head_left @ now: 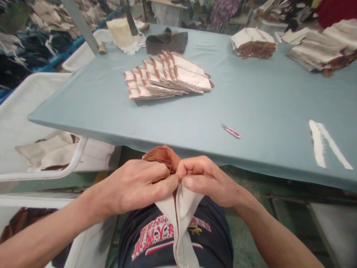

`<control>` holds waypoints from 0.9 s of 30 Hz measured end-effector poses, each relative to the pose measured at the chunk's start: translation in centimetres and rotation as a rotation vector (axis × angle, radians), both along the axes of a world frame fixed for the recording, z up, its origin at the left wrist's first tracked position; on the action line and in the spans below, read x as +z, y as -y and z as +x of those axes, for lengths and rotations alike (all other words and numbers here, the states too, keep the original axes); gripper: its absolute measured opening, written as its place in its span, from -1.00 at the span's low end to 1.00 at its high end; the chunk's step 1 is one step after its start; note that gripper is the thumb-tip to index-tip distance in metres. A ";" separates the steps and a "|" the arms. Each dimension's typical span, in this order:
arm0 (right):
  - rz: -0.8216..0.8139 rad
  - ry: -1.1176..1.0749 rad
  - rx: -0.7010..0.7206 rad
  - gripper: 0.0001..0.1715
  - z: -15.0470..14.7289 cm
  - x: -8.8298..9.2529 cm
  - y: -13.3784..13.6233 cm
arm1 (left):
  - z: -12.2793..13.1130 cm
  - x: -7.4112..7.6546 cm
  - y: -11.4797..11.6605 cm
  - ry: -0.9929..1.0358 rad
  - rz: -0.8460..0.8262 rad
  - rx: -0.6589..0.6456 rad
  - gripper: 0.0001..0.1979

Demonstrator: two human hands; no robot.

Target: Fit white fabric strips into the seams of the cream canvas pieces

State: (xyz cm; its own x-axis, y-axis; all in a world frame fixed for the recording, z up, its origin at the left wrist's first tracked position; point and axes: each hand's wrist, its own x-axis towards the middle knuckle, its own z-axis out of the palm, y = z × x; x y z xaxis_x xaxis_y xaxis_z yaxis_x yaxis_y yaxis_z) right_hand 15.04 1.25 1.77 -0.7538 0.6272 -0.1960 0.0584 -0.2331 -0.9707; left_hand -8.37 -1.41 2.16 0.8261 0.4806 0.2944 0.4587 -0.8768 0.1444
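Observation:
Close to my body, just off the table's front edge, both hands grip one fabric piece [182, 216], off-white with a brown edge and a brown part bunched at its far end. My left hand [147, 182] pinches it from the left, thumb and fingers pressed together. From the right, my right hand [205, 178] pinches the same spot, its thumb against the curled forefinger. The two hands meet at the fingertips. Pink thread snips [232, 131] lie on the table beyond my right hand. A fanned stack of similar off-white pieces [167, 74] lies farther back.
The blue-green covered table [111, 115] spans the view. More fabric stacks [252, 42] stand at its back right, with white strips [329, 145] at the right. Dark cloth [167, 41] lies at the back. White bins [75, 160] holding fabric stand at the left.

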 end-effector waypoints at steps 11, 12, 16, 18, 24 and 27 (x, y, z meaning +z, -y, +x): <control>-0.169 0.011 -0.091 -0.79 0.8 -1.0 0.8 | 1.8 1.1 -0.2 0.025 -0.303 0.105 -0.72; -0.171 0.005 -0.087 -0.79 0.9 -1.1 0.8 | 2.1 1.2 -0.2 0.050 -0.348 0.139 -0.70; -0.168 -0.038 -0.053 -0.79 1.3 -1.3 0.8 | 3.0 0.9 -0.1 0.104 -0.390 0.222 -0.61; -0.058 -0.006 -0.017 -0.85 1.4 -1.0 0.7 | 2.9 0.2 -0.2 0.106 -0.342 0.228 -0.61; 0.645 0.323 0.052 -0.80 1.6 0.8 -0.3 | 1.8 -1.7 -0.8 0.081 0.029 0.029 -0.74; 0.630 0.244 0.060 -0.80 1.5 1.2 -0.5 | 1.9 -1.0 -0.7 0.088 -0.049 0.095 -0.73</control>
